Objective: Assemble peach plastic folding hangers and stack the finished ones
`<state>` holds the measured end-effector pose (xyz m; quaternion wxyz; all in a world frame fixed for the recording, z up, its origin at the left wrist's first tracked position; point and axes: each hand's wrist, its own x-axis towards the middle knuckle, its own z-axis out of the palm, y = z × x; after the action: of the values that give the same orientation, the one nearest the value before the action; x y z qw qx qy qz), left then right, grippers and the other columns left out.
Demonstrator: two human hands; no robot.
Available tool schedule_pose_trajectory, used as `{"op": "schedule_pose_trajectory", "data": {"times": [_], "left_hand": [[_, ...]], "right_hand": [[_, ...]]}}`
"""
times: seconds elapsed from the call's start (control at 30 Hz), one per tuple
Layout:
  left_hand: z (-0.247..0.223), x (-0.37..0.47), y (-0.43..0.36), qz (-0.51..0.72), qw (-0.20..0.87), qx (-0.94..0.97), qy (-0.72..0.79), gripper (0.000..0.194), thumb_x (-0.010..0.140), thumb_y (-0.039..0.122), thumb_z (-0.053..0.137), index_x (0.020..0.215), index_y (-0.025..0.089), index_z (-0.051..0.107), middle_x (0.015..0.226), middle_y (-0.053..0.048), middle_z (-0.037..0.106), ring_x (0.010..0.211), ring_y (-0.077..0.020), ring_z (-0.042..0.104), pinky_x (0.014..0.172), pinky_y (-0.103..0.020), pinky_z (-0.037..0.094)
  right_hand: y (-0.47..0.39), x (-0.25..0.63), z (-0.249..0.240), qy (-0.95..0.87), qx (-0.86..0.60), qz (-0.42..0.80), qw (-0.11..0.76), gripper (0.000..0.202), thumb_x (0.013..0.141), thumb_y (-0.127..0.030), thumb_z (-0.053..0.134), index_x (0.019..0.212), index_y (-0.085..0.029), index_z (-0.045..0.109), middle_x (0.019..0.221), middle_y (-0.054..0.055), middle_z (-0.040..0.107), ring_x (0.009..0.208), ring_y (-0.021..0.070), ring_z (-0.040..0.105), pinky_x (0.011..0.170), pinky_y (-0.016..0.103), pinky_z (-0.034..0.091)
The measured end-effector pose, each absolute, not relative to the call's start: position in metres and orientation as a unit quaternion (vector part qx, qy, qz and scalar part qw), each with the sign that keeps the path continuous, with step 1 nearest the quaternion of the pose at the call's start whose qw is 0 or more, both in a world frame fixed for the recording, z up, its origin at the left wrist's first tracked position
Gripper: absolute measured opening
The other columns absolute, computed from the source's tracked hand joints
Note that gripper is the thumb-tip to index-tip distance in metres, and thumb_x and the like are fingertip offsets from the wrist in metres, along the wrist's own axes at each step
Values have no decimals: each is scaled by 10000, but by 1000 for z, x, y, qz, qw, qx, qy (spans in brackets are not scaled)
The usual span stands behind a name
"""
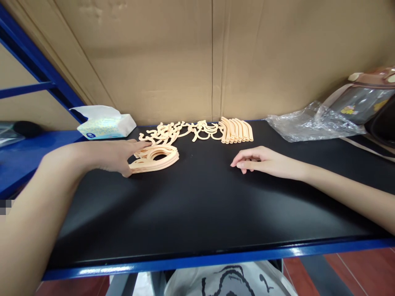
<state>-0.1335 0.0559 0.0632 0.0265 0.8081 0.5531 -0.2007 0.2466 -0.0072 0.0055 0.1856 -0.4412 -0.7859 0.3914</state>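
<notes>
My left hand (121,156) is at the left end of a stack of flat, cream-coloured plastic pieces (157,159) with an oval opening, its thumb and fingers closed on the stack's end. Behind the stack lies a loose pile of cream hook-shaped pieces (165,132), with curved ones (206,130) beside it. Farther right, curved tube-like pieces (237,130) are lined up in a row. My right hand (253,160) rests on the black tabletop in front of that row, fingers loosely curled and a little apart, holding nothing.
A tissue pack (106,125) stands at the back left beside a blue metal frame (40,61). Crumpled clear plastic (311,123) and a transparent bag with brown trim (364,98) lie at the back right. Cardboard (166,61) rises behind the black table (185,213).
</notes>
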Motion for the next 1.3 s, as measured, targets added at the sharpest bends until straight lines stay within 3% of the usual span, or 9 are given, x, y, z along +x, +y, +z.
{"op": "schedule_pose_trajectory", "data": {"times": [0.23, 0.53, 0.63, 0.73, 0.8, 0.9, 1.03, 1.17, 1.3], "left_hand": [[61, -136, 59, -193, 7, 819, 540, 934, 512, 174, 480, 1433, 145, 327, 1428, -85, 435, 1275, -286, 421, 1031, -368, 354], [61, -139, 61, -197, 24, 803, 562, 993, 527, 199, 534, 1473, 208, 234, 1494, -52, 336, 1310, -285, 380, 1038, -348, 339], [65, -142, 62, -193, 23, 802, 565, 1024, 557, 293, 611, 1484, 248, 179, 1517, -54, 283, 1318, -306, 361, 1044, -373, 323], [74, -136, 57, -158, 5, 798, 582, 1000, 616, 516, 641, 1475, 273, 191, 1499, -65, 309, 1276, -320, 406, 1024, -394, 337], [80, -125, 51, -85, -43, 821, 564, 903, 705, 645, 540, 1461, 262, 228, 1438, -75, 394, 1230, -308, 447, 999, -399, 355], [80, -96, 36, 0, -91, 870, 485, 719, 849, 633, 381, 1435, 228, 289, 1344, -90, 470, 1169, -294, 478, 976, -411, 363], [60, -54, 16, 81, -66, 909, 403, 674, 881, 601, 348, 1426, 206, 309, 1449, -69, 361, 1337, -258, 312, 1085, -371, 268], [43, -36, 5, 50, -39, 938, 342, 637, 893, 572, 369, 1443, 260, 297, 1508, -26, 273, 1402, -220, 203, 1141, -351, 192], [52, -55, 16, 27, -24, 926, 376, 840, 792, 626, 502, 1480, 259, 189, 1534, -30, 217, 1409, -253, 180, 1138, -376, 188]], "right_hand": [[-7, 247, 5, -784, -443, 392, 188, 381, 840, -506, 534, 994, -180, 657, 749, 12, 632, 695, 122, 552, 667, 266, 412], [-8, 248, 4, -785, -439, 394, 188, 383, 842, -509, 531, 999, -183, 657, 750, 13, 631, 692, 123, 548, 663, 266, 414], [-7, 248, 4, -787, -438, 393, 186, 381, 845, -509, 530, 997, -183, 655, 749, 11, 630, 689, 122, 549, 666, 265, 415], [-6, 248, 4, -788, -436, 392, 185, 397, 845, -515, 523, 1002, -176, 655, 767, 21, 636, 711, 132, 561, 682, 274, 416], [-6, 248, 5, -789, -437, 391, 183, 411, 842, -523, 518, 1005, -171, 654, 776, 27, 637, 725, 140, 566, 686, 279, 415], [-7, 247, 6, -789, -436, 392, 182, 418, 838, -529, 519, 1006, -170, 653, 777, 27, 632, 731, 142, 565, 687, 281, 412], [-7, 246, 7, -787, -442, 391, 179, 419, 834, -534, 521, 1003, -174, 653, 763, 26, 629, 707, 140, 553, 684, 286, 411], [-7, 246, 7, -787, -444, 389, 179, 418, 828, -533, 529, 1002, -176, 657, 756, 25, 636, 691, 134, 545, 665, 274, 407], [-7, 246, 8, -788, -440, 389, 183, 410, 832, -531, 528, 1000, -179, 657, 756, 17, 636, 693, 128, 544, 667, 265, 401]]}}
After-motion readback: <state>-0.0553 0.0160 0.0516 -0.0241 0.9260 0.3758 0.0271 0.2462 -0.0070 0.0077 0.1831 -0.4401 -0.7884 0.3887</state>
